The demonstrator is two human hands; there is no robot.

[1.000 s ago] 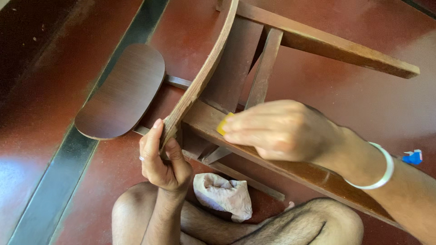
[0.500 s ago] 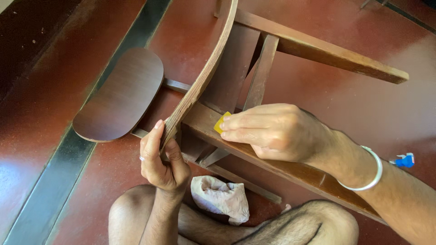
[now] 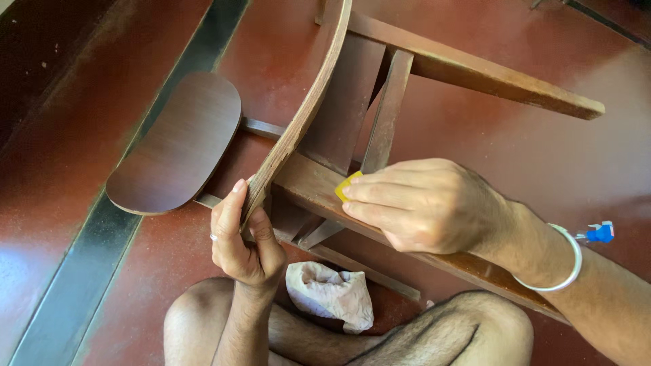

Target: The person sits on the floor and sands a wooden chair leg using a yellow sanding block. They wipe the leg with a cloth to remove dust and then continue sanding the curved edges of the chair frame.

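A brown wooden chair point(image 3: 475, 74) lies on its side on the red floor, legs pointing right. My left hand point(image 3: 243, 237) grips the lower end of the curved edge of the chair seat point(image 3: 305, 108), thumb and fingers pinching it. My right hand point(image 3: 424, 203) presses a small yellow pad point(image 3: 347, 186) against the near wooden leg rail point(image 3: 308, 183); most of the pad is hidden under my fingers. A white bangle point(image 3: 563, 261) sits on that wrist.
The oval chair backrest point(image 3: 176, 142) lies flat to the left. A crumpled pale cloth point(image 3: 329, 291) rests on the floor between my bare knees. A small blue and white object point(image 3: 600, 232) lies on the floor at the right. A dark floor stripe point(image 3: 102, 237) runs diagonally at the left.
My right hand with the yellow pad has slid slightly to the right along the leg rail. My left hand keeps its grip on the seat edge.
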